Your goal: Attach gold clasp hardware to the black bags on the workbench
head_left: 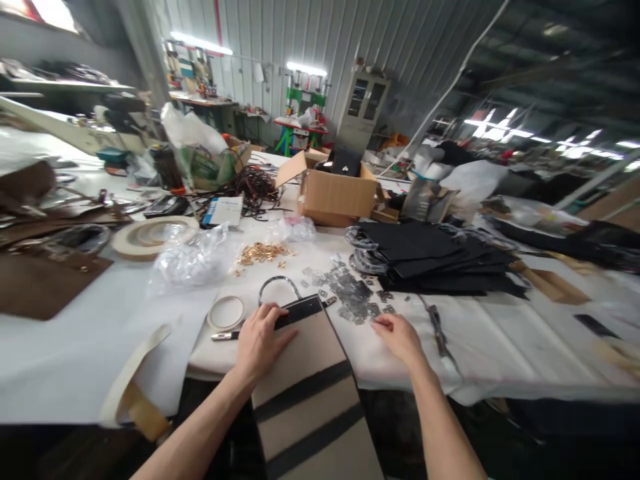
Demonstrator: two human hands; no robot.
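A tan cardboard panel with black stripes (310,393) hangs over the front edge of the white table (70,360), its top end carrying a black strip (300,311). My left hand (260,340) presses flat on the panel's upper left corner, fingers on the black strip. My right hand (397,337) rests on the table just right of the panel, fingertips at a scatter of small silver metal pieces (350,293). I cannot tell whether it pinches one. A dark wire handle loop (279,283) lies behind the panel.
A tape ring (226,312) lies left of my left hand, gold fittings (263,252) and a crumpled plastic bag (193,260) behind. A stack of black sheets (435,257) sits right, a cardboard box (337,193) farther back, a tool (437,330) beside my right hand.
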